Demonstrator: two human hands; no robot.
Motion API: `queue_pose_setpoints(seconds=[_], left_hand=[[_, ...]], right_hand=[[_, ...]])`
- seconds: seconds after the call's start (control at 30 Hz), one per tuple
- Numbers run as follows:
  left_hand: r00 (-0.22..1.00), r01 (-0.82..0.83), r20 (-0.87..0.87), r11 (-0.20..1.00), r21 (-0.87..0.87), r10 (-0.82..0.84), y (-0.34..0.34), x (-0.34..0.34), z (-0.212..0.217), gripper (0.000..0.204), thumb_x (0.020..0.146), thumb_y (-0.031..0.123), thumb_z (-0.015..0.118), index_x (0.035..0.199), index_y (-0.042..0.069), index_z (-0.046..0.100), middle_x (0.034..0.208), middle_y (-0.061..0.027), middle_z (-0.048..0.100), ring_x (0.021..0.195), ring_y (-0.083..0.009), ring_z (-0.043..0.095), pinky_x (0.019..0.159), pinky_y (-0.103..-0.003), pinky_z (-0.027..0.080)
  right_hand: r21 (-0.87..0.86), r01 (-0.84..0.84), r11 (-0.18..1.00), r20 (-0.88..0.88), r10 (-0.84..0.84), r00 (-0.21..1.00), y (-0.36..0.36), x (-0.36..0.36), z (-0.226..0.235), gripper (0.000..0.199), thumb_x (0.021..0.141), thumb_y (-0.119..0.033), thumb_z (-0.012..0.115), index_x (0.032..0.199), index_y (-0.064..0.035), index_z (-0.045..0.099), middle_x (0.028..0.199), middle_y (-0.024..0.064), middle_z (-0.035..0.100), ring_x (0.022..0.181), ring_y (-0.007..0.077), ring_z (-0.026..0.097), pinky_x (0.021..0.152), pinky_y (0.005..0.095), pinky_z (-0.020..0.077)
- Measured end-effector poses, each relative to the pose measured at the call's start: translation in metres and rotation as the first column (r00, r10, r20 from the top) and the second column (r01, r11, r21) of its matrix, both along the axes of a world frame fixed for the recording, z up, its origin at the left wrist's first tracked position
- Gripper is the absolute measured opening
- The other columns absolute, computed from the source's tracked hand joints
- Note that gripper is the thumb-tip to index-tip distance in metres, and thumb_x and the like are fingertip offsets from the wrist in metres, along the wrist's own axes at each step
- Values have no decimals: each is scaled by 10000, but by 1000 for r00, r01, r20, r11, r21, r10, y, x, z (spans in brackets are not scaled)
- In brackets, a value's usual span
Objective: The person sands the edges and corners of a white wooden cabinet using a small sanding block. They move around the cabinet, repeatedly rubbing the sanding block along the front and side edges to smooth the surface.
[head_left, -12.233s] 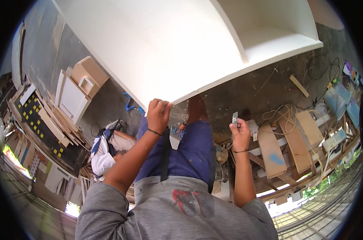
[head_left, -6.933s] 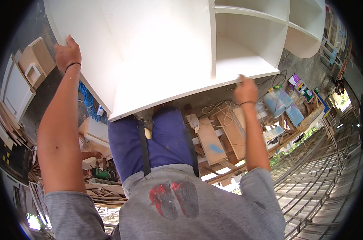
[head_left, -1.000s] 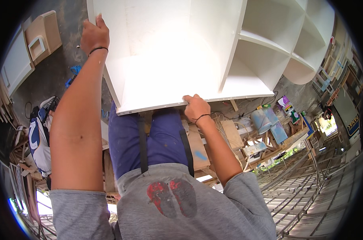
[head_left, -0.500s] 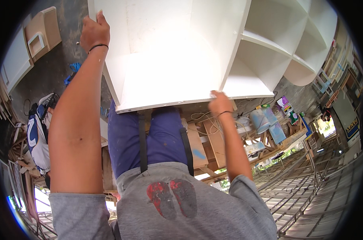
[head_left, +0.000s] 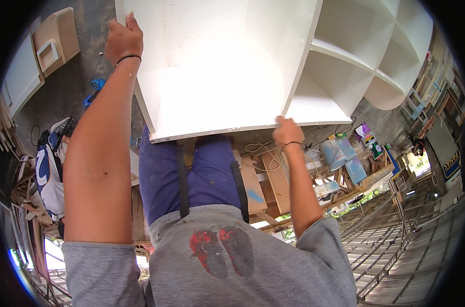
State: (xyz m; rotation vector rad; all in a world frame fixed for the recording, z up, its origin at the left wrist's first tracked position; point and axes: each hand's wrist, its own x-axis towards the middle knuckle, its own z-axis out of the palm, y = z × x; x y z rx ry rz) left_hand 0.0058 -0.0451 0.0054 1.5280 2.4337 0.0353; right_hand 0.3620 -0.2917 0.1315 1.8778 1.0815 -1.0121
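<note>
The white shelf cabinet (head_left: pixel 227 66) looks like painted board, smooth and matt, with faint scuffs. The planks (head_left: pixel 273 179) beneath are bare, rough wood. The person's grey shirt (head_left: pixel 232 266) is soft cloth; the blue trousers (head_left: pixel 201 174) look like coarser fabric.

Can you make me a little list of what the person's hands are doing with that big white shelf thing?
Thing held: white shelf unit, with open compartments on its right part
Left hand: gripping the unit's left edge, arm stretched out
Right hand: gripping the unit's near edge, fingers curled over it
Wrists: a thin dark band on each
Clothes: grey shirt with a red print, blue trousers
Below: wooden boards, a blue and white bag, dark ground
</note>
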Motion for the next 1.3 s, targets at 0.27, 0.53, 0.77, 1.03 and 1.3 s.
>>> queue_pose_setpoints(seconds=[0.27, 0.53, 0.77, 1.03, 1.3], left_hand=[[1000, -14, 19, 1000, -16, 15, -1, -1, 3, 561, 932, 507, 429, 1192, 18, 516, 1093, -196, 651, 972, -389, 639, 811, -490, 503], [999, -24, 47, 999, -47, 26, 0, 0, 5, 562, 929, 495, 443, 1185, 1, 518, 1127, -196, 638, 987, -385, 636, 833, -486, 500], [999, -10, 35, 1000, -28, 11, -1, -1, 5, 565, 937, 513, 420, 1191, 17, 517, 1106, -200, 643, 971, -392, 639, 818, -496, 503], [999, 14, 44, 1000, 3, -14, -3, -4, -3, 567, 935, 519, 413, 1193, 24, 512, 1100, -192, 648, 963, -395, 641, 812, -504, 497], [1000, 8, 14, 998, 58, -9, -7, -10, -12, 551, 923, 515, 431, 1161, 29, 536, 999, -209, 676, 933, -410, 641, 770, -501, 499]], right_hand=[[44, 51, 998, -62, -48, 997, 16, -30, 2, 381, 781, -141, 504, 1140, -128, 632, 1055, 196, 621, 968, 378, 625, 838, 473, 513], [96, 25, 995, -260, 1, 966, 0, -159, 1, 336, 791, -145, 511, 1095, -133, 654, 970, 194, 620, 930, 351, 629, 792, 465, 520], [38, -23, 999, 73, 21, 997, 19, -8, 8, 301, 820, -157, 516, 1075, -110, 669, 990, 190, 637, 917, 357, 638, 761, 439, 539], [146, 5, 989, -291, 38, 956, -3, -175, 0, 308, 816, -160, 522, 1089, -147, 663, 980, 203, 632, 902, 366, 636, 768, 459, 528], [62, -54, 997, -34, 56, 998, -8, -62, -12, 348, 790, -140, 498, 1106, -124, 642, 961, 214, 652, 948, 383, 630, 775, 493, 524]])
